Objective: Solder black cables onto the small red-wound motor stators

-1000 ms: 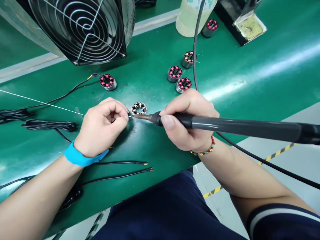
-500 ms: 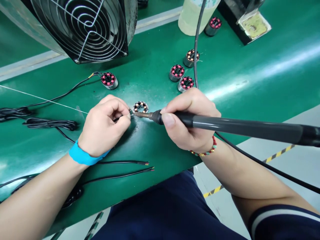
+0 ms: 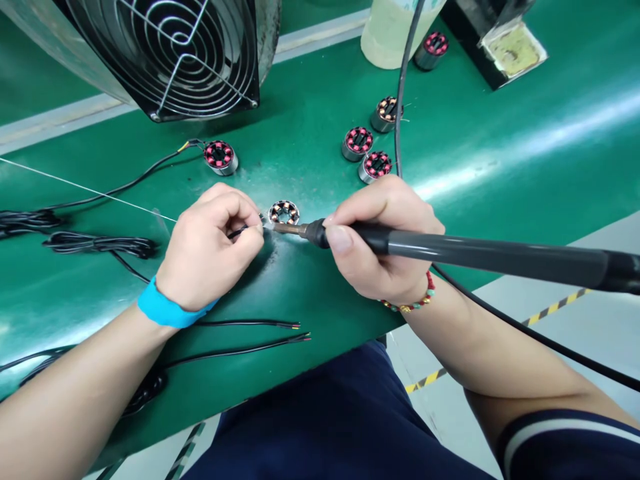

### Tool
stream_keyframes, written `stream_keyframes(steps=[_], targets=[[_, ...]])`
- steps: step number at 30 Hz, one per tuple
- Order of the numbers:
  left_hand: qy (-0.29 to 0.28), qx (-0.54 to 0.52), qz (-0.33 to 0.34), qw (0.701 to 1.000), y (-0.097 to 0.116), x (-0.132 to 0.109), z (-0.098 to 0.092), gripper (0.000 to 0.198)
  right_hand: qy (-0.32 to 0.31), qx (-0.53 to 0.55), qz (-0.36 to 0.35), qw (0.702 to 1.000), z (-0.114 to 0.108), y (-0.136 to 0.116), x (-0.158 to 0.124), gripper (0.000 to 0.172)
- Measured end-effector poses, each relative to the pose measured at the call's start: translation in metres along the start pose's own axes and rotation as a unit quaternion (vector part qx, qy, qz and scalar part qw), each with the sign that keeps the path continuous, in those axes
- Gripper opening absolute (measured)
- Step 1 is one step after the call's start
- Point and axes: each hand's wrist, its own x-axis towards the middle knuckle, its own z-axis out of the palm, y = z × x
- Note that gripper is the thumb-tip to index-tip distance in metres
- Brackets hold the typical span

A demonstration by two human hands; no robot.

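Note:
My right hand point(image 3: 387, 240) is closed around a soldering iron point(image 3: 480, 252), held like a pen with its tip pointing left. My left hand point(image 3: 215, 247), a blue band at its wrist, pinches a thin strand of solder wire point(image 3: 90, 191) that runs in from the left. A black cable point(image 3: 237, 233) also shows between its fingers. The iron's tip meets the wire ends just beyond my left fingertips, where a small pale haze shows. Right behind the tip stands a motor stator point(image 3: 284, 213) with copper windings; whether the tip touches it I cannot tell.
A fan with a wire grille point(image 3: 187, 50) stands at the back left. Several stators point(image 3: 359, 143) sit at the back right, near a pale tub point(image 3: 387, 40) and an iron stand with sponge point(image 3: 515, 50). One wired stator point(image 3: 221, 157) and coiled cables point(image 3: 100, 244) lie left.
The whole view has shifted slightly. Both hands keep their grip and the iron's tip stays at my left fingertips; a whitish haze there is now more visible.

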Motion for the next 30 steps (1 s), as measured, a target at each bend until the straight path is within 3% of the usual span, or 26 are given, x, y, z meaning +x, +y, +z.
stream_keyframes(steps=[7,11,15,18,21,26,30], targets=[[0.0,0.002,-0.001,1.0,0.001,0.0,0.0,0.012,0.013,-0.022,-0.006,1.0,0.001,-0.002,0.0,0.018],[-0.009,-0.003,-0.005,1.0,0.001,0.0,-0.001,0.012,0.035,-0.026,-0.036,0.998,0.001,-0.002,0.006,0.004],[-0.012,-0.001,0.0,1.0,0.001,0.0,-0.002,0.012,-0.006,-0.026,-0.034,0.999,0.003,-0.002,0.009,0.02],[-0.013,-0.004,0.0,1.0,0.002,0.0,-0.002,0.012,-0.043,0.01,0.024,0.999,0.008,-0.003,0.008,0.031],[-0.016,-0.007,-0.005,1.0,0.002,0.0,-0.002,0.009,-0.062,0.04,0.079,0.994,0.014,-0.002,0.006,0.031],[-0.01,-0.012,-0.006,1.0,0.002,0.0,-0.001,0.009,-0.106,-0.056,0.03,0.992,0.022,0.007,0.008,0.022],[-0.014,-0.029,-0.012,0.999,0.002,-0.001,-0.002,0.008,-0.137,-0.087,0.015,0.987,0.029,0.013,0.01,0.024]])
